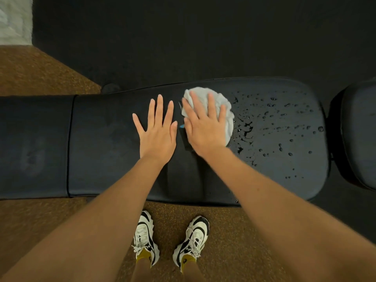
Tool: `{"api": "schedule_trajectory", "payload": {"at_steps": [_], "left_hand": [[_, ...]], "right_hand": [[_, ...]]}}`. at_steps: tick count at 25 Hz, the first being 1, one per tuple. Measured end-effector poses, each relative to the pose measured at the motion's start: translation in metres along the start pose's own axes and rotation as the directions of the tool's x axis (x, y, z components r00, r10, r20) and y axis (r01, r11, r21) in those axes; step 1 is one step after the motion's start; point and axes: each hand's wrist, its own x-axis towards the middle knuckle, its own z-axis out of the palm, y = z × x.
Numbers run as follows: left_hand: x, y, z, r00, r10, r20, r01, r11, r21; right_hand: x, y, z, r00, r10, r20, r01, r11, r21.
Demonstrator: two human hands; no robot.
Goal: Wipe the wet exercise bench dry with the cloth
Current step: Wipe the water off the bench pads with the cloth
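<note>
A black padded exercise bench [105, 143] runs left to right across the view. Its right part carries many water drops and a small puddle [272, 123]; the left part looks dry. A bunched light grey cloth [222, 102] lies on the pad at the edge of the wet area. My right hand [205, 127] lies flat on top of the cloth with fingers spread, pressing it down. My left hand [157, 131] rests flat on the bare pad just left of the cloth, fingers apart, holding nothing.
A second black pad [360, 135] adjoins the bench at the right edge. Dark rubber flooring [203, 37] lies beyond the bench, brown speckled floor [40, 72] at left and near me. My feet in white-and-black trainers [171, 241] stand close to the bench's near edge.
</note>
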Motion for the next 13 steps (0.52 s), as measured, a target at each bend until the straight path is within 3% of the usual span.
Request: {"api": "schedule_trajectory", "payload": {"at_steps": [2, 3, 6, 8, 13], "left_hand": [[0.001, 0.000, 0.000, 1.000, 0.001, -0.002, -0.001, 1.000, 0.006], [0.001, 0.000, 0.000, 1.000, 0.002, 0.004, -0.002, 1.000, 0.008], [0.001, 0.001, -0.001, 1.000, -0.001, 0.008, 0.001, 1.000, 0.012], [0.002, 0.001, -0.002, 1.000, 0.000, 0.012, 0.000, 1.000, 0.017], [0.002, 0.000, 0.000, 1.000, 0.002, 0.013, -0.002, 1.000, 0.027]], "right_hand": [[0.028, 0.016, -0.004, 0.992, -0.122, -0.013, 0.121, 0.991, -0.060], [0.037, 0.026, -0.006, 0.994, -0.108, -0.023, 0.106, 0.993, -0.060], [0.042, 0.043, -0.008, 0.983, 0.175, -0.046, -0.174, 0.985, 0.018], [0.043, 0.029, -0.013, 0.962, 0.273, 0.016, -0.273, 0.962, 0.028], [0.067, -0.010, -0.022, 0.997, 0.008, 0.083, -0.011, 0.999, 0.034]]}}
